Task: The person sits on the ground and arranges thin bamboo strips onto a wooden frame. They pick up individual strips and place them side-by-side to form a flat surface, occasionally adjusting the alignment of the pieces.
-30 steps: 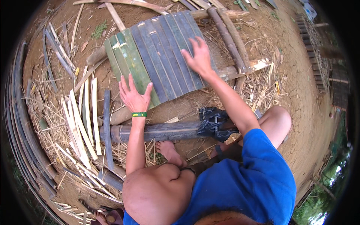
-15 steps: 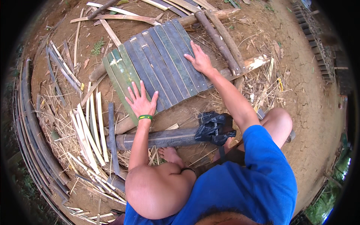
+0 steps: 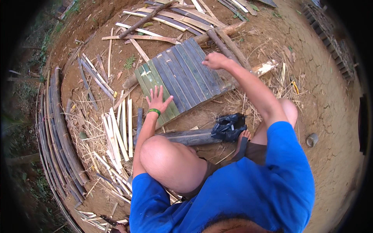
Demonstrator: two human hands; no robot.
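Observation:
A panel of flat split-bamboo slats (image 3: 176, 77), green at the left and dark grey elsewhere, lies across a frame of round poles (image 3: 268, 66). Small nail heads show along its near right edge. My left hand (image 3: 158, 101) rests on the green slats with its fingers spread. Over the panel's right edge, my right hand (image 3: 215, 61) is curled closed, and I see nothing in it. Its fingertips are turned down and partly hidden, so contact with the slats is unclear. A black plastic bag (image 3: 229, 128) sits on a thick bamboo pole (image 3: 186, 138) near my legs.
Pale split strips (image 3: 116, 134) lie left, beyond them long bamboo poles (image 3: 64, 132). More strips (image 3: 171, 17) cover the ground behind the panel. A yellow-handled tool (image 3: 295, 86) and a small can-like container (image 3: 312, 139) are right. A dark blade (image 3: 108, 220) shows at lower left beside another person's hand.
My right hand has lifted from lying flat on the panel and curled closed at its right edge. The left hand stays spread on the slats. The view has shifted.

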